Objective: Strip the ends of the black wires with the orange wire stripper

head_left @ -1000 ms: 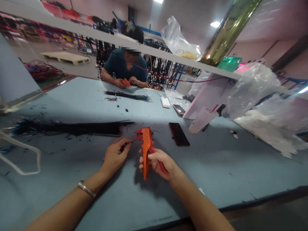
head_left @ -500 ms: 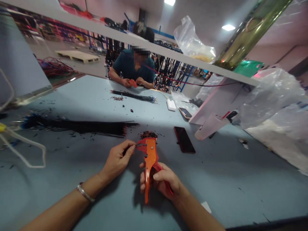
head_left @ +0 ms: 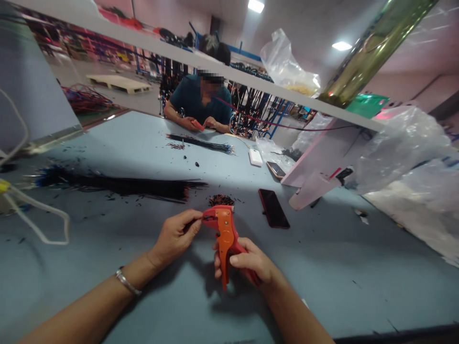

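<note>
My right hand is wrapped round the handles of an orange and red wire stripper, whose jaws point left. My left hand pinches a thin black wire right at those jaws; most of the wire is hidden by the fingers. Just beyond the tool lies a small heap of cut black insulation bits with coppery ends. A long bundle of black wires stretches across the table to the left, with blue ends at its far left.
A dark phone lies to the right of the tool. Across the table a person holds a red tool near a smaller wire bundle. A white cable loop lies at left; plastic bags are at right.
The stripper's handles have come closer together and its lower end has swung slightly right and up. My left hand stays at the jaws with the wire.
</note>
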A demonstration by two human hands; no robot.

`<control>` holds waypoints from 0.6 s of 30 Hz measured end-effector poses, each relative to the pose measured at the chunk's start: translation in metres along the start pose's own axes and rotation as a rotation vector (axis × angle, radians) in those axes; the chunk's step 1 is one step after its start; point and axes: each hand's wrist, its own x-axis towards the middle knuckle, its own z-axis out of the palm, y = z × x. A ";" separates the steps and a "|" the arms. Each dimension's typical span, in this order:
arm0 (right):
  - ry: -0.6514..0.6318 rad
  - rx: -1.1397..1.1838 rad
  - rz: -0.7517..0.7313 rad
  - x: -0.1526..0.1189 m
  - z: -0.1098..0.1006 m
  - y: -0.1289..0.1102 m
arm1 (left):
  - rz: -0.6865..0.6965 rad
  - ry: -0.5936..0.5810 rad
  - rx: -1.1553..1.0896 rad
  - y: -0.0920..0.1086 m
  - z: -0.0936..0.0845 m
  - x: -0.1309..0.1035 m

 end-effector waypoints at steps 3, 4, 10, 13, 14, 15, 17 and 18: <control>-0.022 -0.014 -0.011 -0.001 0.001 0.000 | 0.035 0.018 -0.018 0.003 -0.001 0.000; -0.029 -0.017 -0.015 -0.001 0.001 0.000 | 0.047 0.019 -0.024 0.005 -0.002 0.000; -0.056 -0.037 -0.057 -0.003 0.005 -0.001 | 0.121 0.052 -0.039 0.013 -0.004 -0.002; -0.050 -0.030 -0.052 -0.003 0.007 0.000 | 0.159 0.067 -0.018 0.012 -0.004 -0.004; -0.044 -0.023 -0.048 -0.004 0.007 0.001 | 0.171 0.075 -0.009 0.011 -0.004 -0.005; -0.037 -0.015 -0.046 -0.004 0.007 0.001 | 0.181 0.078 0.002 0.010 -0.004 -0.006; -0.028 0.000 -0.045 -0.004 0.007 0.001 | 0.194 0.076 0.013 0.010 -0.004 -0.006; -0.025 0.007 -0.044 -0.004 0.007 0.001 | 0.197 0.071 0.016 0.010 -0.005 -0.006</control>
